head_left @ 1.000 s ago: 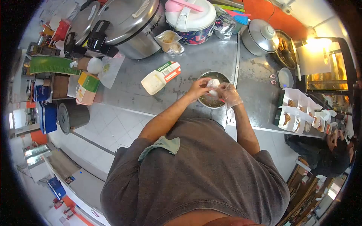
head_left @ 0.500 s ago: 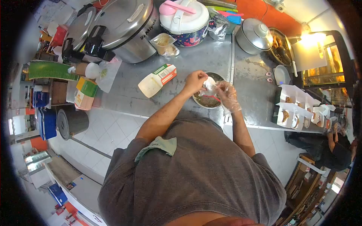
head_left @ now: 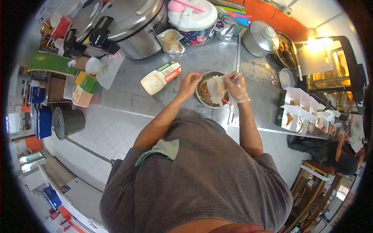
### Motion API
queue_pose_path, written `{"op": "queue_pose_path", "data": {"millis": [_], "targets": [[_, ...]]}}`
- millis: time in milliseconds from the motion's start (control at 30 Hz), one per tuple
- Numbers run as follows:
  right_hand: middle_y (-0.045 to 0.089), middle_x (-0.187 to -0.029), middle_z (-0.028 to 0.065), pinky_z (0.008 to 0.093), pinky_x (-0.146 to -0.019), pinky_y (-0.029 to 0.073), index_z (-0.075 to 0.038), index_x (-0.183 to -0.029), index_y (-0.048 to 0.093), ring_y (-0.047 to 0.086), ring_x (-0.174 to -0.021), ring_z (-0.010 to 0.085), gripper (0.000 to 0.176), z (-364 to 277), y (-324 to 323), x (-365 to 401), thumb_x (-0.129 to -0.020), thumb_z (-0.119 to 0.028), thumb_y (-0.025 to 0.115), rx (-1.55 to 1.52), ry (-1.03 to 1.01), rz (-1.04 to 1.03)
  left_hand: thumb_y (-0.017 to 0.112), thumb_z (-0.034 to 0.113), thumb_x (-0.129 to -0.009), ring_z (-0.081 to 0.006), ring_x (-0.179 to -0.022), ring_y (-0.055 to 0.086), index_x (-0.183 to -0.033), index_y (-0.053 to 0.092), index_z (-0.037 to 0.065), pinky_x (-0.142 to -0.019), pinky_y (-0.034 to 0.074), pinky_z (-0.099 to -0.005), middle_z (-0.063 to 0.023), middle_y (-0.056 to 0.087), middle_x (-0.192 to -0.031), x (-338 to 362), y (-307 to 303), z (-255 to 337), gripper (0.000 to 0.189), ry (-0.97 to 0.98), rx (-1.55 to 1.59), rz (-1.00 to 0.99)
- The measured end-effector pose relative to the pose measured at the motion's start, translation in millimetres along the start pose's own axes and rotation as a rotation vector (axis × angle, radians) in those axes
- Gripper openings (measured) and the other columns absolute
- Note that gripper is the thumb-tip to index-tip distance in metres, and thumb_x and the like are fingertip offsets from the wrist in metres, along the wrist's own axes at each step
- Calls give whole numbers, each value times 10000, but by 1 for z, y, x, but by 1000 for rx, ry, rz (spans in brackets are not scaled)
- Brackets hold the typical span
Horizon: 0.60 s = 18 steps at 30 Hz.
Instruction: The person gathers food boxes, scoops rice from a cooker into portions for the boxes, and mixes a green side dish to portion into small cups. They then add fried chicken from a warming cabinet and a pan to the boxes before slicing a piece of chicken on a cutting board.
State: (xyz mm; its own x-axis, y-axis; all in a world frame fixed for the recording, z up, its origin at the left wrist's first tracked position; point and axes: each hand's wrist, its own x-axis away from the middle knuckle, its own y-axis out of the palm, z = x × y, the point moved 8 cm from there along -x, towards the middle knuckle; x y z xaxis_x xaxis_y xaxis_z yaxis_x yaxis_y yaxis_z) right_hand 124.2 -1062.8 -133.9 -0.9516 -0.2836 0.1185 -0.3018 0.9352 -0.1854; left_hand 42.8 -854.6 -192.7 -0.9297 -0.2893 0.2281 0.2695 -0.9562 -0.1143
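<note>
A round metal bowl (head_left: 199, 95) with dark, greenish contents stands on the steel counter in front of me. My right hand (head_left: 236, 86), in a clear plastic glove, pinches a thin, translucent whitish plastic bag (head_left: 216, 87) that hangs over the bowl. Something red (head_left: 225, 101), thin like a handle, shows at the bowl's lower right. At the left rim is my bare left hand (head_left: 189, 86), its fingers drawn together; whatever is between them is too small to make out. Left of it lies an open paper food box (head_left: 155, 81), white inside with green and red printing.
A large steel cooker (head_left: 136, 35), a floral pot with white lid (head_left: 192, 25) and a filled plastic bag (head_left: 171, 41) line the back. A lidded metal pot (head_left: 261, 39) stands right. Filled white boxes (head_left: 301, 106) sit near another person (head_left: 342, 155). A grey bin (head_left: 70, 122) is left.
My hands have moved apart, the left one leftward to the bowl's rim. The whitish plastic, earlier bunched between both hands, now hangs spread out from my right hand. The view has shifted slightly.
</note>
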Motion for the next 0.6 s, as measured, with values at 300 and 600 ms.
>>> {"op": "queue_pose_path", "data": {"millis": [300,600], "targets": [[591,-642,56,273,-549,480,3,-713,546,584,-570,129,136,-48,5,13,-764,-85,636,143,-17,46,777,230,-659,-283,-988,570,-1147,532,30,-843,455,-358,-148,587,-1044,30,38,30,582,391,-241,-112],[562,-719,24,251,-554,494,-5,-851,561,558,-631,92,98,-115,12,11,-800,-12,645,-190,-167,-128,705,125,-743,-295,-993,592,-1286,460,64,-807,496,-370,-173,578,-1099,10,44,81,599,422,-224,-157]]}}
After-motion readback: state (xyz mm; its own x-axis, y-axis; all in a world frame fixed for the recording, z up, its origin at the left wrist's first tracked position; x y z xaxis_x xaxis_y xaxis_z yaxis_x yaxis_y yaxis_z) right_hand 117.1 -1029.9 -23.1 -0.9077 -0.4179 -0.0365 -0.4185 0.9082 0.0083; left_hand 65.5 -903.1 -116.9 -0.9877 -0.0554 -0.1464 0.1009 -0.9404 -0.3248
